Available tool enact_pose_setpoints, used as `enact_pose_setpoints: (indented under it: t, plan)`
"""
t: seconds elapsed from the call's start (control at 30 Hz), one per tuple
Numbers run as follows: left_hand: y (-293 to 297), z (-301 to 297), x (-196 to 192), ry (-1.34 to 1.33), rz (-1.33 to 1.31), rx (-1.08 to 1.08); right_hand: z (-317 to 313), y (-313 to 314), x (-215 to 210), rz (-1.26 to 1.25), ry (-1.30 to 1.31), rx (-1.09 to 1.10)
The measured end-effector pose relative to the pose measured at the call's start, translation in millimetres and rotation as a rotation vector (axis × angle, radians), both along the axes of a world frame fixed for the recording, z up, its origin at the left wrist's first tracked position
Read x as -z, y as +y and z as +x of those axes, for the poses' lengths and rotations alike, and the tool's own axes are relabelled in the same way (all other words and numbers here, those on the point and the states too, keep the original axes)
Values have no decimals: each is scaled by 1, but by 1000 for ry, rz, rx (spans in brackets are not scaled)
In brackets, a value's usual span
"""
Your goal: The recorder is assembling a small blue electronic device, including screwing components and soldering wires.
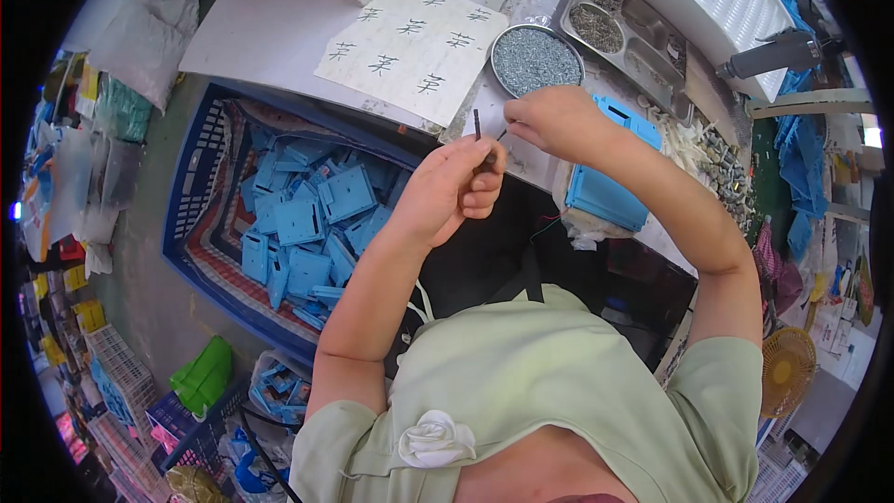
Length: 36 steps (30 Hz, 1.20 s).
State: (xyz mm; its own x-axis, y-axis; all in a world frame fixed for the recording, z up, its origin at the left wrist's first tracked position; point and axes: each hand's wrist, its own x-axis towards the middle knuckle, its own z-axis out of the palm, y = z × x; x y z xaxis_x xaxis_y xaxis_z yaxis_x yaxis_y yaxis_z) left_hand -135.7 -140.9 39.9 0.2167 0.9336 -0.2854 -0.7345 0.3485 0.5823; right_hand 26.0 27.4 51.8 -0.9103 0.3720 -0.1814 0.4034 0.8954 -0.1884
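My left hand [453, 184] is closed around a thin dark rod-shaped piece [477, 121], whose end sticks up past the thumb. Just to its right, my right hand [562, 121] pinches a small, thin dark piece [503, 134] between thumb and fingertips, too small to name. The two hands are close together over the table's front edge. Behind the right hand stands a round metal dish [496, 82] full of tiny grey metal parts. Below the right forearm, a blue plastic case [605, 197] lies on the table, partly covered by the arm.
A blue crate [174, 214] full of blue plastic cases [300, 220] is at the left. Handwritten paper [396, 84] lies on the table. A compartmented metal tray [641, 17], white ribbed tray [712, 14] and grey tool [773, 55] stand at the back right, near piled small parts [722, 172].
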Motion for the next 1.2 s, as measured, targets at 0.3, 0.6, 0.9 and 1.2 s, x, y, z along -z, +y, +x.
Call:
enact_pose_setpoints:
  t: [0.3, 0.6, 0.9, 1.2]
  plan:
    - [21, 11, 14, 149, -5, 28, 65, 59, -110, 800, 77, -32]
    - [41, 59, 3, 55, 103, 158, 158, 201, -121, 908, -937, 279]
    - [40, 55, 1, 87, 104, 185, 116, 108, -174, 697, -308, 3]
    - [52, 65, -77, 524, 687, 104, 95, 37, -236, 533, 84, -110]
